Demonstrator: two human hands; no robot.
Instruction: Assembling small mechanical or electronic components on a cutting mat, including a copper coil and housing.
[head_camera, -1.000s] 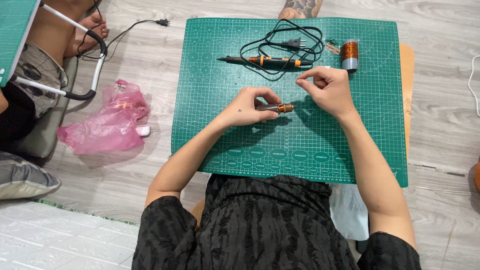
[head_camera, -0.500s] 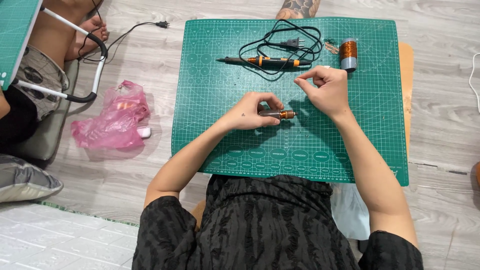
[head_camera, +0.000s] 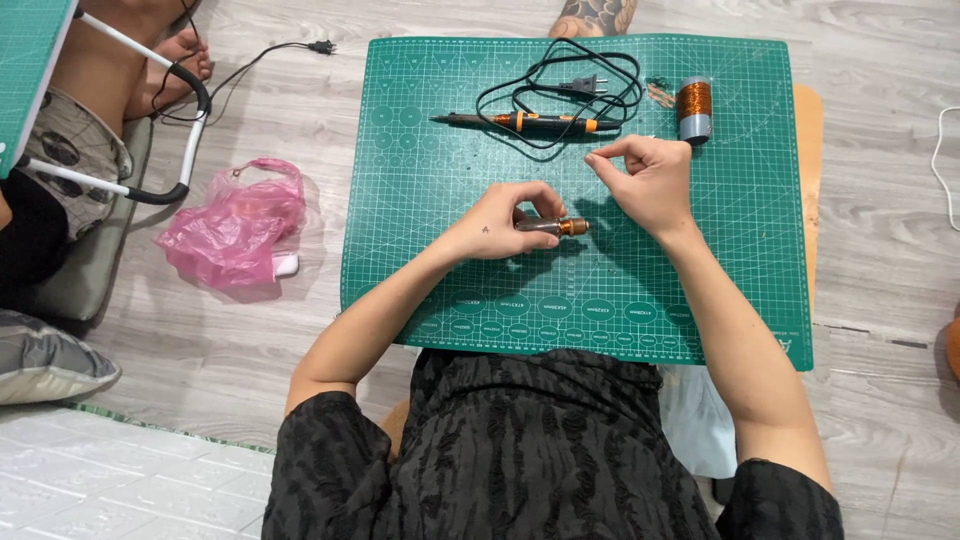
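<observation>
- The left hand grips a small rod near the mat's middle; fingers curl round its left part, and a copper-wound tip sticks out to the right; its long axis runs left to right, level with the mat's near edge.
- The right hand hovers just right of and a little beyond that tip; thumb and forefinger are pinched together, the other fingers loosely folded; what they pinch is too fine to see, maybe a thin wire.
- So the rod lies left and slightly nearer from the right hand, tip pointing towards it; the left hand is on it, the right close but apart; nothing stands between them.
- Beyond the hands, on the green mat, lies a soldering iron, also left to right, its black cord looped behind it; a copper wire spool stands upright at far right, beyond the right hand.
- Off the mat, left, a pink bag lies on the floor; another person's leg and a white tube frame sit at the far left.
</observation>
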